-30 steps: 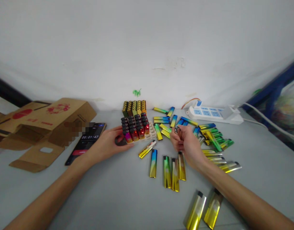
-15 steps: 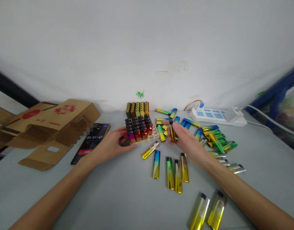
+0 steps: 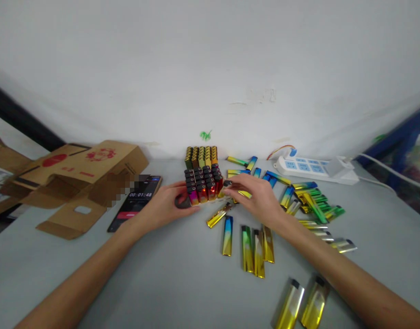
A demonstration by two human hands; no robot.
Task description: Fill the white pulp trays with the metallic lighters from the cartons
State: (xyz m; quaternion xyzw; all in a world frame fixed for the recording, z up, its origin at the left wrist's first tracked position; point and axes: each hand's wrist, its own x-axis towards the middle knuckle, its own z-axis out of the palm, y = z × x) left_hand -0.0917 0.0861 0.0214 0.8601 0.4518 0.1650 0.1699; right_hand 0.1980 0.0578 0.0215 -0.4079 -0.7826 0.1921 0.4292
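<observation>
Upright lighters with black tops (image 3: 202,189), purple to red, stand in rows in a pale tray (image 3: 213,200) with holes. My left hand (image 3: 167,201) grips the tray's left side, its fingers behind and its thumb along the front. A dark rounded patch shows inside that grip; I cannot make it out. At the tray's right end my right hand (image 3: 259,194) pinches an upright lighter (image 3: 227,183) by its top, close beside the red ones. The hand and neighbouring lighters hide part of its body. Behind the tray stands a block of gold-topped lighters (image 3: 202,156).
Loose metallic lighters lie in front, such as a blue-yellow one (image 3: 227,235), and in a heap (image 3: 314,203) on the right. A white power strip (image 3: 306,167) is at the back right. A phone (image 3: 136,201) running a timer and an open cardboard box (image 3: 93,169) lie left.
My right hand has moved left with the lighter, from above the loose ones to the tray's right end. My left hand stays at the tray. The whole view has shifted slightly.
</observation>
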